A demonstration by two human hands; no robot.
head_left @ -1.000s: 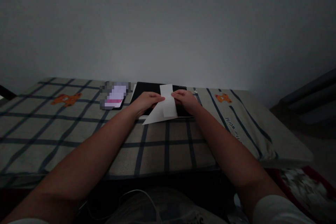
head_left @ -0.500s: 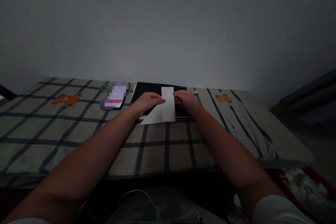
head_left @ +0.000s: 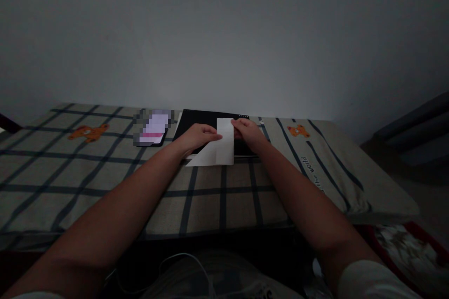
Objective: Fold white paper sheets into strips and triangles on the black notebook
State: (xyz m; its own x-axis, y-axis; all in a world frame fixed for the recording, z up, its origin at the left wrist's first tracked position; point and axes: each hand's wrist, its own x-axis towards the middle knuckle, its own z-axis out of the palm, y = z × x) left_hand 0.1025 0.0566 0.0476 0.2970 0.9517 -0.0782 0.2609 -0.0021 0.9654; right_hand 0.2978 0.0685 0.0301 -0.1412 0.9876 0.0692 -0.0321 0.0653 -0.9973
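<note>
Hands [head_left: 198,136] [head_left: 247,132] reached forward, fingers closed on the paper [head_left: 220,147]. Paper lay between them over the black pad [head_left: 196,119], left pinching one edge, right the other.

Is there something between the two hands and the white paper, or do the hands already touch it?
Nothing visible stands between them. The left hand presses on the left side of the white paper, and the right hand holds its upper right edge. The paper lies partly on the black pad, on the checked cloth.

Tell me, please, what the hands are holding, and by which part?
Both hold a folded white paper: the left hand grips its left edge, the right hand its upper right edge.
</note>
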